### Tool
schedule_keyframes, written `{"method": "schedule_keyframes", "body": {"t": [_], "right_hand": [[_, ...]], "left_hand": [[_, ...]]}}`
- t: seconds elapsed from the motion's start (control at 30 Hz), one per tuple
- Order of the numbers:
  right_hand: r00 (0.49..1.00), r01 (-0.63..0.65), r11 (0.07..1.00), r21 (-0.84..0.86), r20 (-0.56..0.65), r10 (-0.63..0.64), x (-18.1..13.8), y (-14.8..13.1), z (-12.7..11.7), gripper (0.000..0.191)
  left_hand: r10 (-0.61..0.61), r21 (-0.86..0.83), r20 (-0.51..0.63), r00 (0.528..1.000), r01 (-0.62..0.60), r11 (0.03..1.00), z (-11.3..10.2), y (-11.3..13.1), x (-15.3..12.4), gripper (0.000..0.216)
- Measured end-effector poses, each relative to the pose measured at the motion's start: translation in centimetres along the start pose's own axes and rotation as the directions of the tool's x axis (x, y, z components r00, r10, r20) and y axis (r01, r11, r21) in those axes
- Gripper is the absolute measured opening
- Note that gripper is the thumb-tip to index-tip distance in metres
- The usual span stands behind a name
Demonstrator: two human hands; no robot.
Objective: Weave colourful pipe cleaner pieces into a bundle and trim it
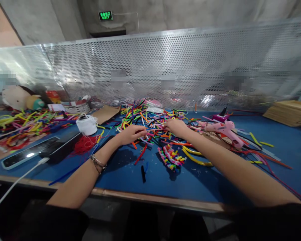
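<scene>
My left hand [132,134] is closed in a pinch at the near edge of a heap of colourful pipe cleaners [134,115]. A thin pinkish pipe cleaner [155,129] seems to stretch from its fingertips toward my right hand [175,128]. The right fingers are curled down at the heap, their tips partly hidden, with the strand's other end at them. Nearer me lies a small multicoloured piece made of short bits [171,158], below my right hand. A short black piece [143,174] and yellow bent pipe cleaners [197,157] rest close by.
A pink glue gun [224,130] lies right of the heap, a purple one [220,117] behind it. At left are a phone [27,154], a black box [62,145], red thread [83,144] and a white spool [87,124]. A perforated metal screen [150,67] stands behind the blue table [200,180].
</scene>
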State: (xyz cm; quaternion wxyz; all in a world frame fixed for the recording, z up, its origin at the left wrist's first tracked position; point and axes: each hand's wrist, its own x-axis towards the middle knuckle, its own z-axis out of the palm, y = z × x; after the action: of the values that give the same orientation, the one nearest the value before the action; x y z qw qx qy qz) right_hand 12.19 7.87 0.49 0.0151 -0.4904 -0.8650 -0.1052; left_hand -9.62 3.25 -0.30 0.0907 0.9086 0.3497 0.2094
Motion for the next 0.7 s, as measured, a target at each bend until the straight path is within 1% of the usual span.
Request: {"method": "schedule_keyframes", "body": {"t": [0.1, 0.23, 0.37, 0.47, 0.57, 0.7], "right_hand": [[0.997, -0.078, 0.997, -0.03, 0.019, 0.078, 0.7, 0.4, 1.1, 0.029], [0.994, -0.112, 0.993, -0.027, 0.015, 0.112, 0.8, 0.9, 1.8, 0.029], [0.991, -0.135, 0.991, 0.018, -0.015, 0.135, 1.2, 1.8, 1.8, 0.028], [0.983, -0.18, 0.982, 0.049, -0.036, 0.182, 1.4, 2.9, 1.5, 0.03], [0.97, -0.233, 0.971, 0.049, -0.062, 0.236, 1.1, 3.8, 1.5, 0.03], [0.951, -0.289, 0.957, 0.012, -0.109, 0.289, 0.4, 4.4, 1.6, 0.028]], "left_hand": [[-0.009, 0.022, -0.061, 0.998, 0.011, 1.0, 0.4, -0.1, 0.0, 0.031], [-0.004, 0.035, -0.086, 0.996, 0.007, 0.999, 0.5, 0.1, 0.1, 0.027], [-0.022, 0.037, -0.138, 0.99, 0.028, 0.999, 0.2, 0.4, 0.3, 0.028], [-0.055, 0.035, -0.18, 0.982, 0.062, 0.997, -0.3, 0.6, 0.6, 0.028], [-0.08, 0.031, -0.187, 0.979, 0.087, 0.996, -0.5, 0.9, 0.9, 0.028], [-0.092, 0.013, -0.15, 0.984, 0.094, 0.995, -0.4, 1.5, 1.1, 0.026]]}}
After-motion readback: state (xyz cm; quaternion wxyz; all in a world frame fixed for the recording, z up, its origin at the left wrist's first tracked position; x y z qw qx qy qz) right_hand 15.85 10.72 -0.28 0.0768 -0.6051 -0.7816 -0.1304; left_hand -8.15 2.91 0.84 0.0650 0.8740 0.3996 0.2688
